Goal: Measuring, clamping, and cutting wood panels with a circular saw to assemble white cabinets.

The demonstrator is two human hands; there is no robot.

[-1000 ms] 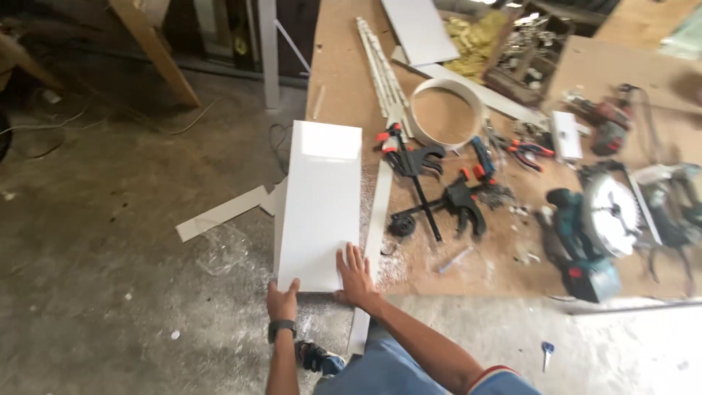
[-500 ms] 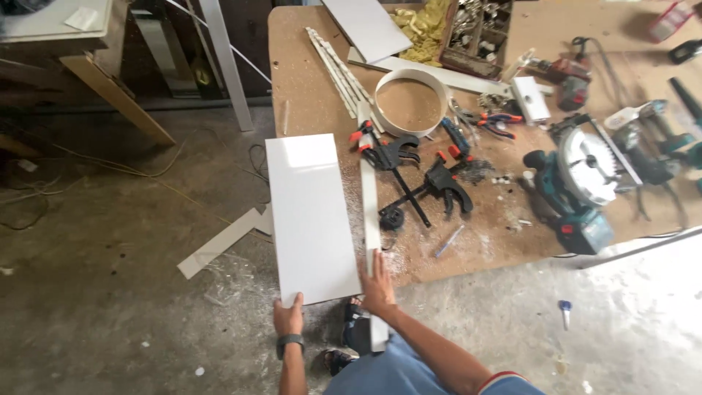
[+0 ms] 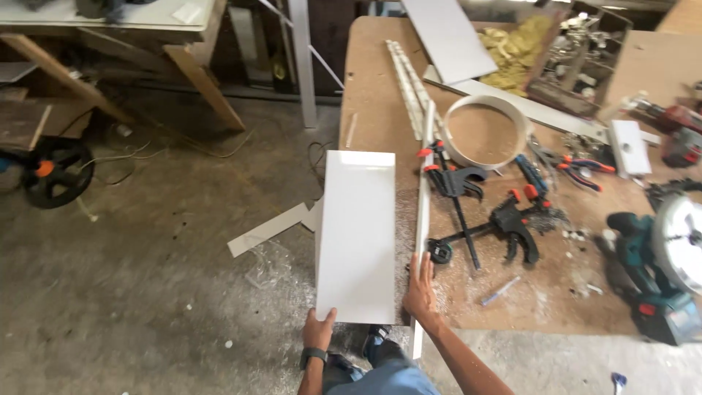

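Observation:
A long white rectangular panel (image 3: 357,234) lies with its right part on the brown workbench (image 3: 380,80) and its left side overhanging the bench edge. My left hand (image 3: 319,330) grips the panel's near left corner. My right hand (image 3: 421,287) rests on a thin white strip (image 3: 423,219) that runs along the panel's right side, at its near end. A black watch sits on my left wrist.
Black and orange bar clamps (image 3: 468,197), a white ring of edge banding (image 3: 482,135), pliers (image 3: 581,168), a circular saw (image 3: 669,271) and another white board (image 3: 450,36) lie on the bench. A white offcut (image 3: 267,230) lies on the concrete floor, with a wooden table (image 3: 110,29) at the back left.
The view has shifted and the bench sits further right. My left hand moved right to the panel's near corner; my right hand moved from the panel's edge onto the thin strip.

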